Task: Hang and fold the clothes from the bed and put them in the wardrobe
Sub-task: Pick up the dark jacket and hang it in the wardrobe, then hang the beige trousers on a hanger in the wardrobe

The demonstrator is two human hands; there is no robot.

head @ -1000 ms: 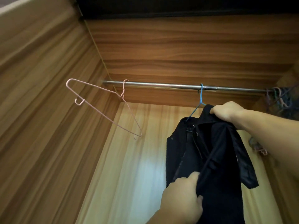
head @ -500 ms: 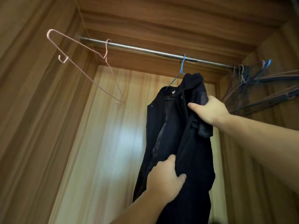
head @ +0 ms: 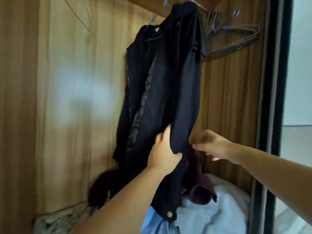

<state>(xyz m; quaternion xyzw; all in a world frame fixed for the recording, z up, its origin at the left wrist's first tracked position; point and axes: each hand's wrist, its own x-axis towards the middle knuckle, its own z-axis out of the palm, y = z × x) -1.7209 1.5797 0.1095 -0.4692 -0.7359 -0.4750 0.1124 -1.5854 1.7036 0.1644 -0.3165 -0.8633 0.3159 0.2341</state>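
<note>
Black jacket [head: 168, 85] on a blue hanger [head: 152, 21] — maroon garment [head: 200, 188] and pale blue cloth [head: 211, 215] below.

Wood-grain back panel [head: 70, 81] fills the left and centre of the frame, a pale sheen of light across it. A dark door frame [head: 276, 98] runs down the right edge, pale floor [head: 297, 149] beyond it.

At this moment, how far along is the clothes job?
Done: the black jacket hangs on the blue hanger. In hand: the left hand holds its sleeve, while the right hand hovers beside it, blurred. Left: a maroon garment and light fabrics lie heaped below.
</note>
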